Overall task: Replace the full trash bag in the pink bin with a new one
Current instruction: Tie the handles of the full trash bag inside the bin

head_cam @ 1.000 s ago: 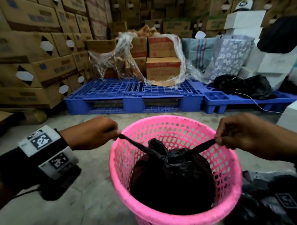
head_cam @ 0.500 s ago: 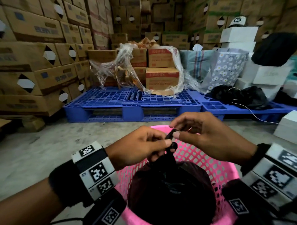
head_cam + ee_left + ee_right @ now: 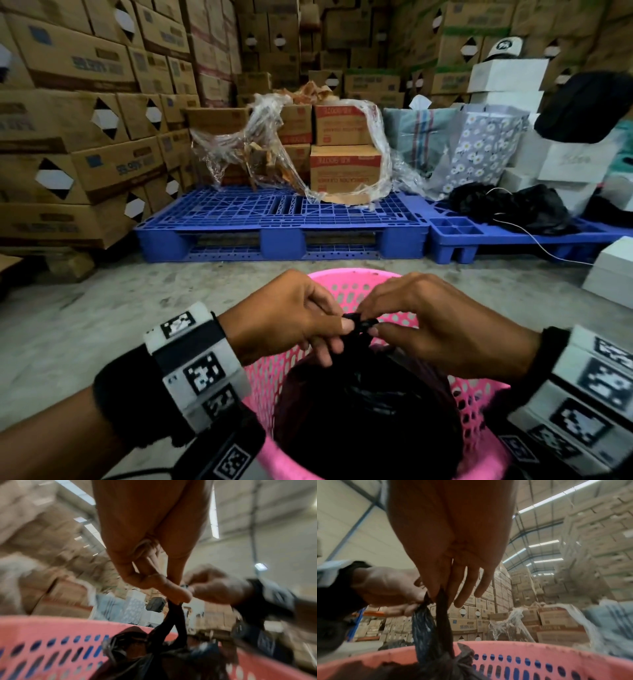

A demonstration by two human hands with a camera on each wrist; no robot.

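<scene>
1. The full black trash bag (image 3: 363, 421) sits inside the pink bin (image 3: 476, 394) on the concrete floor (image 3: 85, 315).
2. Left hand (image 3: 291, 322) and right hand (image 3: 442, 329) each pinch a twisted bag ear (image 3: 441, 616), meeting above the bin's centre.
3. Likely step: tying the knot. Keep both ears taut, cross them low against the bag's neck, then cinch evenly so nothing spills on lifting.

Head looks down; wrists look up, close.
</scene>
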